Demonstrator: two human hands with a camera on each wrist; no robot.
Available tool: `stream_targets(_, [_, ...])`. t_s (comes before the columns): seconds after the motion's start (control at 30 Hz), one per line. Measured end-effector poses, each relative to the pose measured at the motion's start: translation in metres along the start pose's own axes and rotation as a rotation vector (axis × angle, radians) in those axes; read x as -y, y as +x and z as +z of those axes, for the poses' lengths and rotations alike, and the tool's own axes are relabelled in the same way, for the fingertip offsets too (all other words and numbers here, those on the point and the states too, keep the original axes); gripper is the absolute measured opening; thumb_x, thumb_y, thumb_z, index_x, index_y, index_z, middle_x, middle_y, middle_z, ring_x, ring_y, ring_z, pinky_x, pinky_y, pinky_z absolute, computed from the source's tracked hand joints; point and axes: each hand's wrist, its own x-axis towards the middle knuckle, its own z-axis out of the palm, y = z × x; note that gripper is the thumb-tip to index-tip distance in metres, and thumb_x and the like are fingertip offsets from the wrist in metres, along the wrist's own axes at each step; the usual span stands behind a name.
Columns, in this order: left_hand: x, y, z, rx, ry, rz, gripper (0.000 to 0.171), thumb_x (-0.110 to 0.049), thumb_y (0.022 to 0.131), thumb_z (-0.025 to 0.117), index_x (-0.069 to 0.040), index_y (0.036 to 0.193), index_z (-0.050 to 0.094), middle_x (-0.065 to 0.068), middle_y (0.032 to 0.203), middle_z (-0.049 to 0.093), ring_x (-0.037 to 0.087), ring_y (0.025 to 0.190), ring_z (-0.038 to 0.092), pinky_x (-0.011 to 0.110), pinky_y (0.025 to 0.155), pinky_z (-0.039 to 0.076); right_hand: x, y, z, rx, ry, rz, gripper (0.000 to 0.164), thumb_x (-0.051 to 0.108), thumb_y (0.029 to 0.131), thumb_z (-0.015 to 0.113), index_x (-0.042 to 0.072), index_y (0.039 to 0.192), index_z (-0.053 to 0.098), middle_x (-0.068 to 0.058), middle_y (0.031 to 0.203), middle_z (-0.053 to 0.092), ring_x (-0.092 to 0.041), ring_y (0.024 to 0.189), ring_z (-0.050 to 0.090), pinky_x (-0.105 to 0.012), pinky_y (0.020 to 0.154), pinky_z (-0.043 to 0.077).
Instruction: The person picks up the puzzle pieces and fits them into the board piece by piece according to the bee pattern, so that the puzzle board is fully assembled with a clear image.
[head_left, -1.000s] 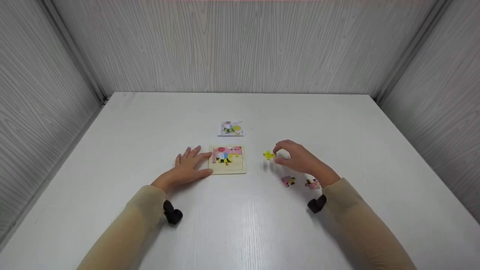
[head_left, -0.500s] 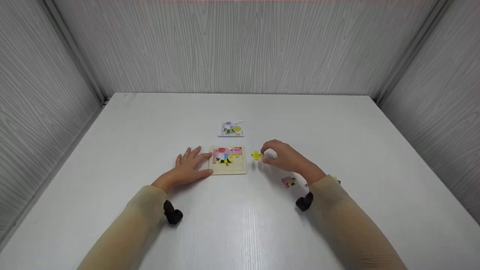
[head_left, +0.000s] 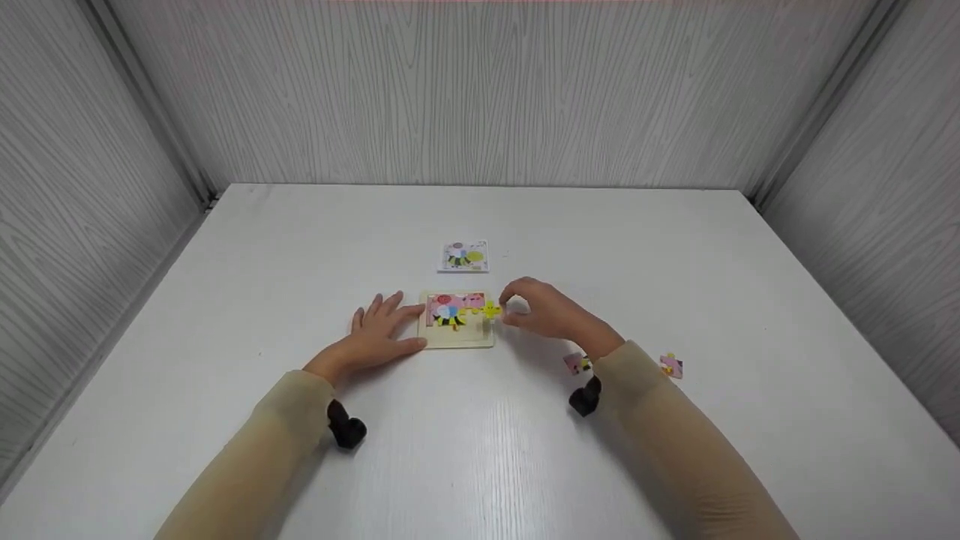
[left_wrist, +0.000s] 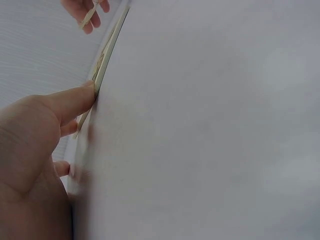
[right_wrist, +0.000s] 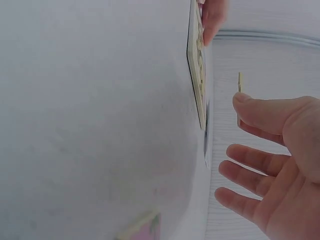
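My right hand (head_left: 546, 309) pinches a yellow, plus-shaped jigsaw piece (head_left: 490, 309) between thumb and index finger. In the head view the piece overlaps the right side of a wooden puzzle board (head_left: 442, 340); the right wrist view has the piece (right_wrist: 240, 81) raised above the board (right_wrist: 194, 70), other fingers spread. Laid pieces with a bee picture (head_left: 450, 311) fill the board's upper left, and bare wood shows at lower right. My left hand (head_left: 370, 335), fingers spread, touches the board's left edge with thumb and index finger; its thumb (left_wrist: 75, 101) lies along the edge in the left wrist view.
Behind the board lies a square card (head_left: 464, 257) with a similar bee picture. Two loose pink pieces are on the white table: one (head_left: 575, 364) partly hidden by my right wrist, another (head_left: 671, 365) beyond the sleeve. Grey wood-grain walls (head_left: 480, 97) enclose the back and sides.
My right hand has carried the yellow piece leftward, from right of the board to over its right edge. The far-right pink piece has come out from behind my sleeve. The left hand stays put.
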Motion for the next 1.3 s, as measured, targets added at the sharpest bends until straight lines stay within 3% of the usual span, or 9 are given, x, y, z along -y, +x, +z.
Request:
stream_targets(0.5, [-0.001,0.001,0.001,-0.020,0.021,-0.003,0.068,-0.051,0.089,0.052,-0.020,0.146,0.031,0.016,0.154,0.005,0.039,0.138,-0.009,0.059,0.104,-0.009,0.016,0.024,0.016,0.058,-0.122,0.069,0.028,0.021,0.086,0.068,0.009,0.111,0.061,-0.005,0.122,0.054,-0.019,0.113,0.048,-0.033,0.098,0.038])
stream_targets(0.7, [-0.002,0.000,0.000,-0.012,0.019,-0.012,0.068,-0.051,0.090,0.051,-0.020,0.146,0.030,0.017,0.154,0.003,0.039,0.138,-0.010,0.059,0.104,-0.010,0.017,0.028,0.020,0.063,-0.117,0.117,0.027,0.022,0.086,0.068,0.012,0.110,0.062,-0.005,0.124,0.053,-0.018,0.110,0.047,-0.033,0.099,0.038])
stream_targets(1.3, [-0.002,-0.002,0.001,-0.016,0.005,-0.002,0.067,-0.050,0.090,0.052,-0.019,0.146,0.031,0.016,0.154,0.004,0.039,0.138,-0.010,0.060,0.104,-0.010,0.021,0.033,0.023,0.080,-0.163,0.096,0.020,0.021,0.087,0.067,0.012,0.104,0.062,-0.006,0.115,0.054,-0.020,0.098,0.046,-0.033,0.089,0.042])
